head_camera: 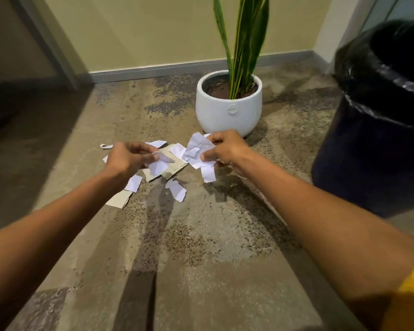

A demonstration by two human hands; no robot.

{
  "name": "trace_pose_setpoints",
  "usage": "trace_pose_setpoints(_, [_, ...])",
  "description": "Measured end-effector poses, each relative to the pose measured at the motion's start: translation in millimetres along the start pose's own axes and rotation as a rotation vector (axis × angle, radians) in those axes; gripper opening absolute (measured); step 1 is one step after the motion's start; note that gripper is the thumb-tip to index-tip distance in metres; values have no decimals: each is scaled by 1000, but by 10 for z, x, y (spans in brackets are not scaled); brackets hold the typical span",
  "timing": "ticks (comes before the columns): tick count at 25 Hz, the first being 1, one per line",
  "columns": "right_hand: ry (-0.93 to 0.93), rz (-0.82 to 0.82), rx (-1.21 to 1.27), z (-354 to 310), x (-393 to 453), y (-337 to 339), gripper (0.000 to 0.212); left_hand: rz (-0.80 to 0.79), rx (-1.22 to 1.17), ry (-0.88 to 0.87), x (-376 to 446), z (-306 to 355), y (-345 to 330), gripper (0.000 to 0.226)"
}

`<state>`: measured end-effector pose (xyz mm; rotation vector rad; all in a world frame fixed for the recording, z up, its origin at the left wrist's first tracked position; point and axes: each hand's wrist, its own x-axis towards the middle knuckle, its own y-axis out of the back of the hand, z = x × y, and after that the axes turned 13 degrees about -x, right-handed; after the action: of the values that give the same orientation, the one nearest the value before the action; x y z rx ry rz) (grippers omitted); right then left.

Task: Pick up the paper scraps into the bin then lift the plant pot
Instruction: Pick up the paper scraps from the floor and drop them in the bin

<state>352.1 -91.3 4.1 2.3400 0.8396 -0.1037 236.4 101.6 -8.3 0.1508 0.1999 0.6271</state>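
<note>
White and tan paper scraps [177, 191] lie scattered on the carpet in front of a white round plant pot [228, 115] with tall green leaves. My right hand [225, 148] grips a crumpled bunch of white scraps [197, 149] just in front of the pot. My left hand [129, 156] pinches a white scrap [158, 164] above the pile. A black bin [378, 120] lined with a black bag stands to the right, its mouth open.
A yellow-green wall with a grey skirting board [153, 70] runs behind the pot. A dark doorway and frame [34, 44] sit at the left. Patterned brown carpet [201, 247] spreads toward me.
</note>
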Motion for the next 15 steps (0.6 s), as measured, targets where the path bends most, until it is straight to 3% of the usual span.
trace_pose_setpoints(6, [126, 141, -61, -319, -490, 808, 23, -66, 12, -119, -202, 682, -479, 10])
trace_pose_setpoints(15, [53, 648, 251, -560, -1128, 2086, 23, -220, -115, -393, -727, 2050, -1512, 14])
